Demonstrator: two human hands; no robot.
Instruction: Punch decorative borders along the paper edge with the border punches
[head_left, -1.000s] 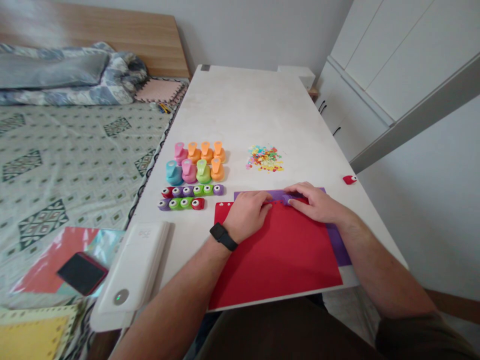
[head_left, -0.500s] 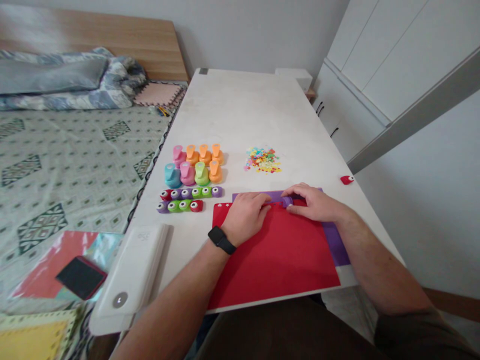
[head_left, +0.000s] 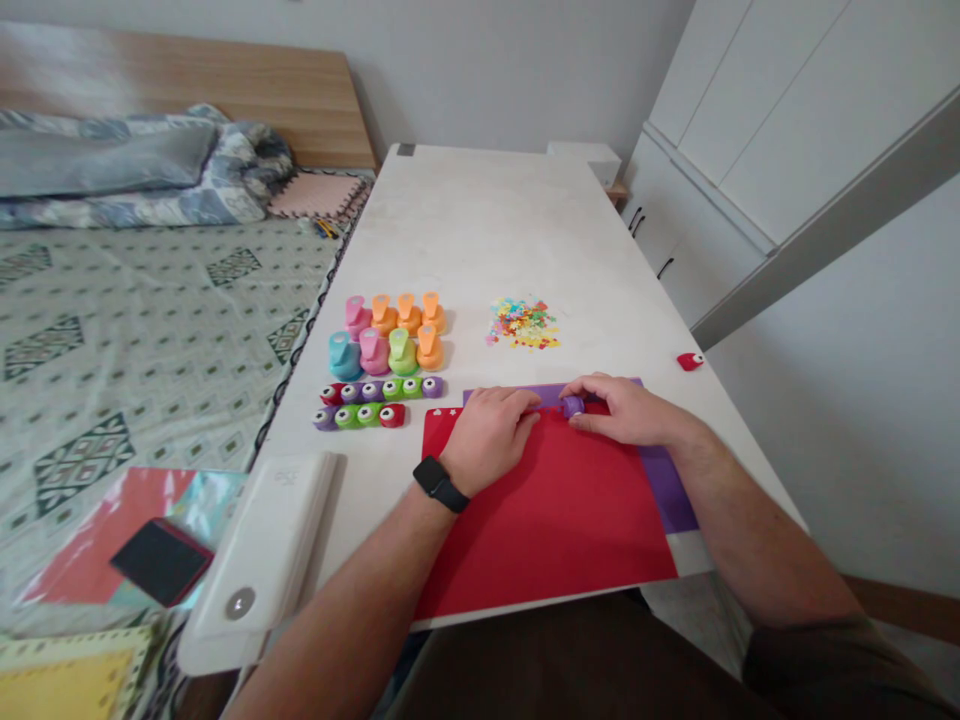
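A red paper sheet (head_left: 555, 520) lies on a purple sheet (head_left: 667, 490) at the near edge of the white table (head_left: 487, 230). My left hand (head_left: 491, 435), with a black watch on its wrist, rests with curled fingers on the red sheet's top edge. My right hand (head_left: 626, 410) pinches a small purple punch (head_left: 574, 405) at that same edge. Small shapes are cut along the red sheet's upper left edge.
Two rows of small round punches (head_left: 375, 402) and a cluster of larger lever punches (head_left: 390, 335) stand to the left. A heap of coloured paper cut-outs (head_left: 525, 322) lies beyond the sheets. A red punch (head_left: 690, 361) sits near the right table edge. A white box (head_left: 262, 550) sits at the table's left edge, with the bed beyond.
My right hand has drawn back slightly, so the purple punch now shows between its fingertips. The view has shifted a little; my left hand stays on the sheet.
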